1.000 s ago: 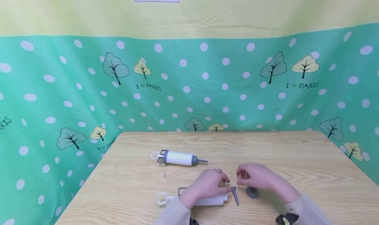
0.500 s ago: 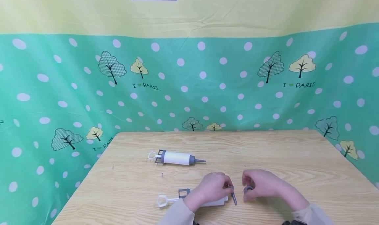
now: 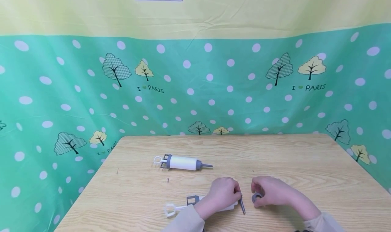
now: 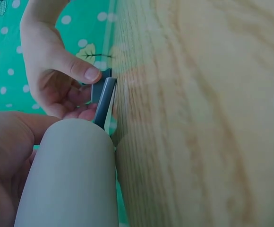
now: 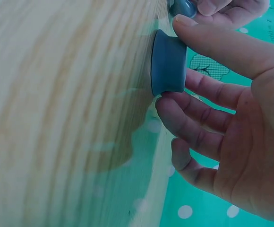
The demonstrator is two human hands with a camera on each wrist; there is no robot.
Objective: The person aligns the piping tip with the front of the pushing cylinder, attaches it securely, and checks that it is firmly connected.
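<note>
My left hand (image 3: 224, 193) pinches the wide end of a slim grey nozzle (image 3: 242, 206) whose narrow end points toward me. Below that hand lies a large syringe-like tube, its white barrel (image 4: 71, 175) partly covered by hand and sleeve; its white plunger handle (image 3: 170, 210) and grey frame (image 3: 192, 200) stick out to the left. To the right, my right hand (image 3: 273, 191) holds a round, flared grey collar (image 5: 169, 64) between thumb and fingers. In the right wrist view, the collar stands on edge relative to the camera, its wide rim at the tabletop.
A second, assembled white tube with grey nozzle (image 3: 183, 162) lies farther back on the wooden table (image 3: 290, 157). A tiny dark bit (image 3: 168, 180) lies between the two tubes. Behind the table hangs a green and yellow patterned curtain (image 3: 213, 72).
The left hand has come down onto the nozzle and pinches it. My right hand has lowered over the collar and taken hold of it. The head view has shifted slightly.
</note>
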